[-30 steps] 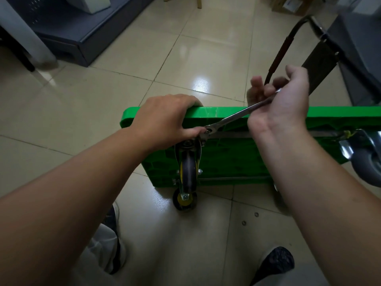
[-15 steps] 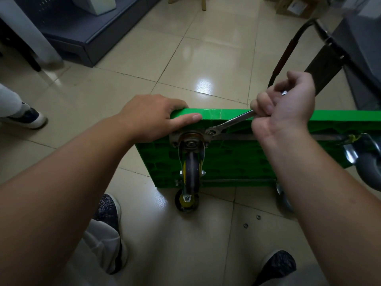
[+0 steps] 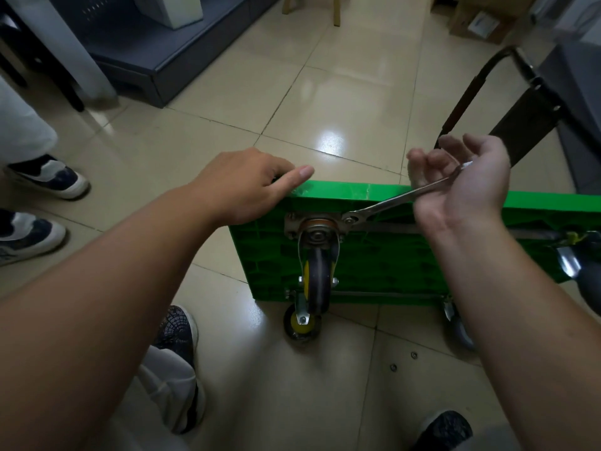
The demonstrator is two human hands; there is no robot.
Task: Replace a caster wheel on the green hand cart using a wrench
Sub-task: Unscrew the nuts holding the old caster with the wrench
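On the tiled floor (image 3: pixel 341 102) the green hand cart (image 3: pixel 406 255) is stood on its long edge, underside turned toward the camera. Its upper left corner is pressed by the left hand (image 3: pixel 240 187), grip spread flat. The caster wheel (image 3: pixel 317 281) is bolted near that corner. The wrench (image 3: pixel 400 198), ring end seated on a plate bolt, is laid across the right hand (image 3: pixel 465 193), grip loosely curled, not closed.
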